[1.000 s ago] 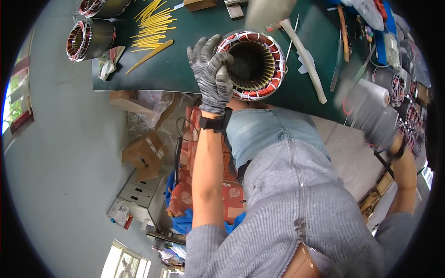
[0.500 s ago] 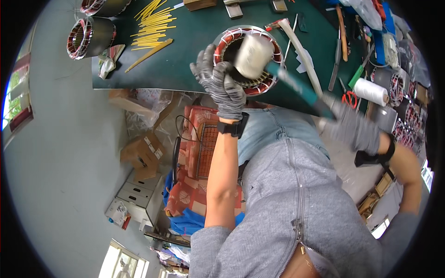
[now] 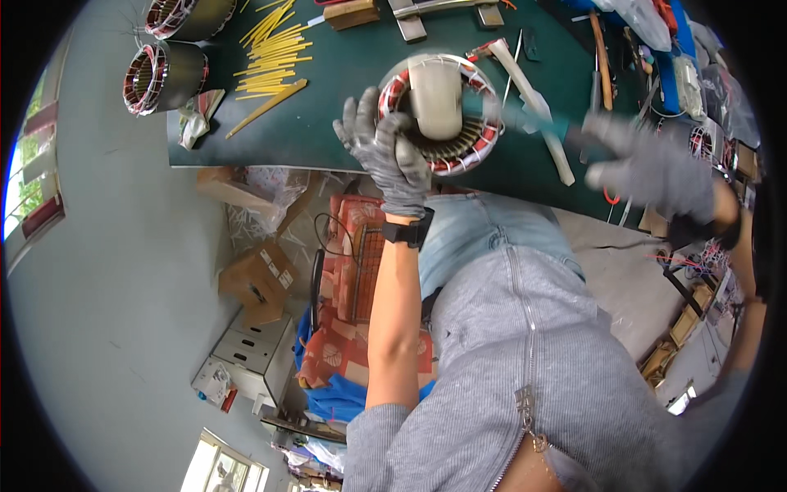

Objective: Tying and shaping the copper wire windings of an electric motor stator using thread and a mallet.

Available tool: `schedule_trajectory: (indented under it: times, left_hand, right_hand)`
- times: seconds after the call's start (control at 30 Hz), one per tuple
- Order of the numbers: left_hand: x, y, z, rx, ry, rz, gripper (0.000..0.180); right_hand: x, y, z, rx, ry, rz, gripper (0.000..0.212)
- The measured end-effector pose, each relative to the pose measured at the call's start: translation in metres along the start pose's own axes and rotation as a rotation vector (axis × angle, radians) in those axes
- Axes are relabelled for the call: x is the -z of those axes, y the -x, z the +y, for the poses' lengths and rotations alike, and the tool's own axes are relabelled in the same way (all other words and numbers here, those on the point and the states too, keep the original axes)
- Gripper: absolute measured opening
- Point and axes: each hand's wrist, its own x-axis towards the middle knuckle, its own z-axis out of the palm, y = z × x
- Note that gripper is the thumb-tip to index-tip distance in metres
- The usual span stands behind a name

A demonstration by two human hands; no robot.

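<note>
A motor stator (image 3: 475, 153), a ring with red and white laced windings, stands near the front edge of the bench. My gloved left hand (image 3: 385, 152) grips its left rim, thumb and a finger against the ring and the other fingers spread outward. In my gloved right hand (image 3: 656, 164), blurred by motion, is the handle of a mallet. The mallet's pale, blocky head (image 3: 436, 98) is over the stator's opening and hides part of the inside. Its teal handle (image 3: 549, 125) is smeared.
Yellow strips (image 3: 279, 61) and a wooden stick (image 3: 266, 108) lie left on the green bench (image 3: 270, 143). Two other stators (image 3: 182, 74) stand beyond them. A long white-wrapped tool (image 3: 533, 102) lies right of the work, with a wooden-handled tool (image 3: 602, 61) farther right.
My right hand has moved right and slightly up with the mallet. The mallet's head has turned more upright over the stator. My left hand stays at the rim.
</note>
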Motion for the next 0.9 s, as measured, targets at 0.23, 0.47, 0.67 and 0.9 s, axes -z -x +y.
schedule_trajectory:
  times: [0.23, 0.47, 0.67, 0.9]
  left_hand:
    - [-0.010, 0.014, 0.008, 0.112, 0.233, 0.068, 0.029]
    - [0.009, -0.011, 0.000, -0.073, 0.064, -0.084, 0.038]
    - [-0.013, 0.011, 0.014, 0.104, 0.136, 0.056, 0.028]
    - [0.000, -0.011, 0.008, -0.009, 0.026, -0.083, 0.042]
  right_hand:
    - [0.014, 0.005, 0.016, -0.119, 0.077, 0.109, 0.060]
    - [0.040, 0.002, -0.018, -0.298, -0.151, -0.316, 0.062]
    - [0.005, 0.002, 0.049, -0.040, 0.438, 0.170, 0.053]
    - [0.020, 0.008, -0.008, -0.150, -0.208, -0.162, 0.047]
